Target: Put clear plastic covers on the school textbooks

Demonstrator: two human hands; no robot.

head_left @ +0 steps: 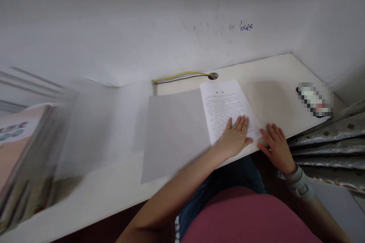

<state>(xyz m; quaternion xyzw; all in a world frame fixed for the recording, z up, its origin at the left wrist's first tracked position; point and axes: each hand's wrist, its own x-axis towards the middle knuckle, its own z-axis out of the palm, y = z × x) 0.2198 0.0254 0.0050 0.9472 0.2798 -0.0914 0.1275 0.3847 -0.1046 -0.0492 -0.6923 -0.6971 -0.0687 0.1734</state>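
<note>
Our left hand (235, 136) flat, fingers spread, on white printed sheet (228, 110) at desk edge; right hand (276, 148), fingers apart, at three o'clock; bare white desk (273, 79) beyond at twelve.

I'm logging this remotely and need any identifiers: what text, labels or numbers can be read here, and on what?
Printed sheet under the left hand: dense text, too small to read.
Wall: blue handwritten scribble, not legible.
Book stack at left: large cover letters, too blurred to read.
Pixelated object: unreadable.
</note>
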